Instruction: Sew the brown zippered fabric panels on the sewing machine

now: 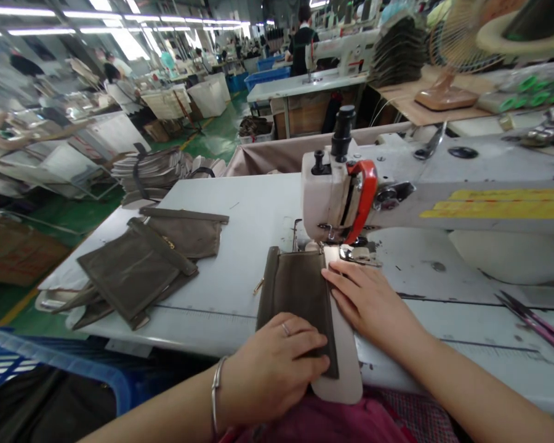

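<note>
A grey table (240,209) is taken up on its far right by a sewing machine (397,184). A brown fabric piece (298,289), laid on a white backing (344,369), is placed near the middle, with its far end at the presser foot (355,253). It is pressed flat by the left hand (272,363) at the near end and the right hand (369,301) at the right edge, neither hand gripping. Guiding towards the needle is judged the step in hand. Even feeding is called for, with fingertips kept off the foot. Brown pieces (143,271) are piled to the left and a pink tool (535,320) is left at the right. Neither is in the way.
</note>
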`<state>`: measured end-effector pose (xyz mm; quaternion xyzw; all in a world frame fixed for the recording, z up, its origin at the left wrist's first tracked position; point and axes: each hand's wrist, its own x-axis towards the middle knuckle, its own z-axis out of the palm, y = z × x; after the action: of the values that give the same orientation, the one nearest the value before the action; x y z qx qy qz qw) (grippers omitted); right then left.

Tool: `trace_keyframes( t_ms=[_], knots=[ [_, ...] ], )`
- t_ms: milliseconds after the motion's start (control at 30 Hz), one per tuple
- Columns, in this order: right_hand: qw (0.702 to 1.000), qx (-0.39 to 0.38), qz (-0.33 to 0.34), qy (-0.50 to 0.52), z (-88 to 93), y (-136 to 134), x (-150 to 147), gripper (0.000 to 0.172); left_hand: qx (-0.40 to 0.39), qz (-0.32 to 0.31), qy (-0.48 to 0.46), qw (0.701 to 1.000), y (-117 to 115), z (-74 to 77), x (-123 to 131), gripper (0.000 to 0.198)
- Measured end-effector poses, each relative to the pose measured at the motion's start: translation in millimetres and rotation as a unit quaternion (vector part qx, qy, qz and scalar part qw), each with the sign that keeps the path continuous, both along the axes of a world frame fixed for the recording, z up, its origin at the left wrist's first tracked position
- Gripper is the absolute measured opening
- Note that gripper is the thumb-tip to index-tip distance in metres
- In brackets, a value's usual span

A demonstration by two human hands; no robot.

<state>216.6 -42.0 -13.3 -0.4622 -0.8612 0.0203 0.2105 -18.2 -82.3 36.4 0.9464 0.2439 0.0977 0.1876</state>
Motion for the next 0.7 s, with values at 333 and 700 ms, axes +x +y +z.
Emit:
trace_keyframes(
  t_ms=[333, 700],
  knots=[
    [0.999, 0.009, 0.012, 0.031, -4.3, -24, 1, 0.037, 0.031, 0.021, -0.010, 0.999, 7, 0.7, 0, 0.025],
    [1.000, -0.001, -0.001, -0.006, -3.8, -23, 2, 0.038, 0.088, 0.131, 0.041, 0.987, 88, -20.8, 21, 0.038]
  ],
)
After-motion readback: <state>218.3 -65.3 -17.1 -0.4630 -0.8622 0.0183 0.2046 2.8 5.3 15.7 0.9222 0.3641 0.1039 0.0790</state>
